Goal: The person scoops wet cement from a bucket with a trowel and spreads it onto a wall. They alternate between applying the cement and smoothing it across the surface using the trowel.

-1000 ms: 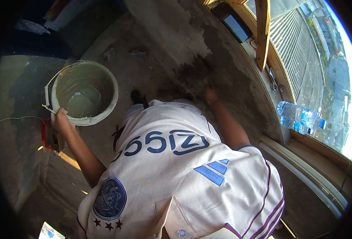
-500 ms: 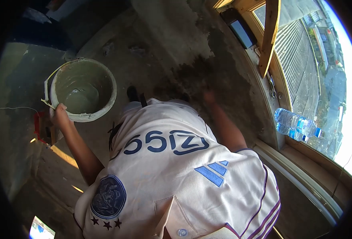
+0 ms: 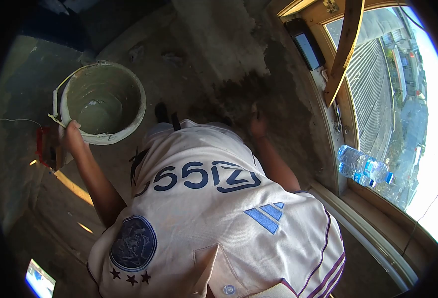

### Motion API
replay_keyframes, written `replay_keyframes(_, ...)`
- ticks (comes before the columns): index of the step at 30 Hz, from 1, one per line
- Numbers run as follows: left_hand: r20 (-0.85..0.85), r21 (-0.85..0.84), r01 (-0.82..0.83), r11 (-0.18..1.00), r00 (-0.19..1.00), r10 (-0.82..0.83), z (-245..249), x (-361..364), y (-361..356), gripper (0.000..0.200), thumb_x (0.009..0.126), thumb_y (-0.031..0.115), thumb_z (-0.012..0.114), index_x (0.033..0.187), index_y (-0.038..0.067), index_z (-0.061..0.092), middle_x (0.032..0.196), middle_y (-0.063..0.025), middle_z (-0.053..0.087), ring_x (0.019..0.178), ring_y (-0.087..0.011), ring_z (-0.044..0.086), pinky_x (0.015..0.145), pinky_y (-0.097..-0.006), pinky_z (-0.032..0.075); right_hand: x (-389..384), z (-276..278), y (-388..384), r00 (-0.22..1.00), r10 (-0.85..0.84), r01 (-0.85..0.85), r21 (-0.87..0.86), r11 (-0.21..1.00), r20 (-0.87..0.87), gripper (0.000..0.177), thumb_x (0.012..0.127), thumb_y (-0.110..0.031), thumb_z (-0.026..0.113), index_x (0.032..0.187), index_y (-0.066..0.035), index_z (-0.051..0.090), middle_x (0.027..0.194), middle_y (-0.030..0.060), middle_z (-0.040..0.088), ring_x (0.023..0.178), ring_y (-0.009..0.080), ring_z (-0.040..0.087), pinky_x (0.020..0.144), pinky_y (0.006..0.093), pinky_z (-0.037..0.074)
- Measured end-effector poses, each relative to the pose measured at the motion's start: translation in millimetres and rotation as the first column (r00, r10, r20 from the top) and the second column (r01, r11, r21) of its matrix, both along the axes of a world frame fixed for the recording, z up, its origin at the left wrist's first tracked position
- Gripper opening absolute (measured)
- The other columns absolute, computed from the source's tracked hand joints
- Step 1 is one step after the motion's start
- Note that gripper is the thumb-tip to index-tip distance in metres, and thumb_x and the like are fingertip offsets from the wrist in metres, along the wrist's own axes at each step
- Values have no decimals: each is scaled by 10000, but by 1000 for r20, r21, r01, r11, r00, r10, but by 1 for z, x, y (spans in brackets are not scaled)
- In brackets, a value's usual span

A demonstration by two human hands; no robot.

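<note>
A bucket with a pale rim hangs tilted at the left, its mouth towards me. Inside it lies wet grey-green slurry. My left hand is closed on the near left rim, close to where the wire handle joins. In the shade before the wall, my right hand is held low with its fingers curled. A small light tip shows just above those fingers, too dark to identify. Close by is a dark wet patch on the grey wall surface.
Water bottles stand by the window at the right. A dark phone-like device rests on the window ledge, beside a slanted wooden bar. A red-edged object sits below the bucket. Pale pipes run along the lower right.
The bucket and my left hand have shifted slightly up in view. My right hand shows more clearly, lower and a little left. The window and bottles have shifted with the camera.
</note>
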State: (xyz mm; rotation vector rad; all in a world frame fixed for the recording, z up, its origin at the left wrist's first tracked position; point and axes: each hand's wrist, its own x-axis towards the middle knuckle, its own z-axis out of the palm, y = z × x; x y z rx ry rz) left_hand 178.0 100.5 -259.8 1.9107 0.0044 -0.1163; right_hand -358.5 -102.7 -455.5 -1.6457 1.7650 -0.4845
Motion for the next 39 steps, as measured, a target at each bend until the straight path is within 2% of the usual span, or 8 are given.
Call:
replay_keyframes(5,8,-29,48,998,999,-48,-1,-3,-3,243,628,10,554,856,-31,626,777,-47,596,702,-151,553,680,-280,436,-26,-77,-14,955,178,-152,125,980,-238,433,898,-373,478,1100,-7,590,1070,244,604,1019,408,563,853,436,451)
replay_keyframes(14,1,0,-7,1000,1000,7,-9,-2,1,276,602,2,545,862,-36,629,788,-60,605,711,-166,569,685,-283,449,16,34,-22,989,78,-75,29,997,-124,381,891,-342,466,1050,-35,624,1009,236,626,1004,395,577,838,445,459)
replay_keyframes(21,-47,37,-57,998,997,58,-20,4,5,300,578,74,587,836,-79,610,844,-92,570,768,-200,548,725,-318,455,-2,-24,-28,914,199,-120,231,965,-354,396,873,-353,504,1126,-59,588,1070,233,604,1003,353,592,823,446,474)
replay_keyframes(23,-87,111,-6,994,996,15,-35,19,18,305,581,86,595,838,-79,610,848,-103,574,767,-204,549,724,-324,455,-24,-58,-44,213,725,-591,505,630,-655,414,889,-369,481,1130,-47,582,1073,234,602,987,364,591,810,462,476)
replay_keyframes(27,-91,45,-36,998,995,40,-25,7,8,354,568,0,543,912,-47,611,875,-74,604,792,-191,569,760,-290,439,-40,-45,-29,673,535,-419,333,845,-512,436,913,-381,449,1107,-17,590,1052,233,612,963,364,596,796,455,474)
replay_keyframes(29,-38,31,-17,999,999,18,-17,-3,5,329,575,91,599,875,-42,626,871,-98,583,786,-201,552,756,-323,444,2,30,-6,985,68,-54,93,994,-157,426,925,-362,444,1076,4,602,1024,226,626,936,364,604,786,432,474)
replay_keyframes(36,-21,65,-57,996,998,58,-18,0,2,377,572,-17,539,940,-61,611,888,-73,604,795,-185,566,744,-285,443,-25,-15,-5,990,112,-104,96,990,-80,391,923,-338,462,1074,-8,606,1010,224,630,888,368,618,740,436,490)
replay_keyframes(39,-40,105,-76,992,996,81,-15,-2,0,382,572,-16,546,945,-63,608,890,-74,603,803,-184,567,747,-285,444,-59,-60,-21,587,554,-560,197,804,-591,385,927,-326,450,1094,-10,594,1014,225,627,878,362,619,747,440,497)
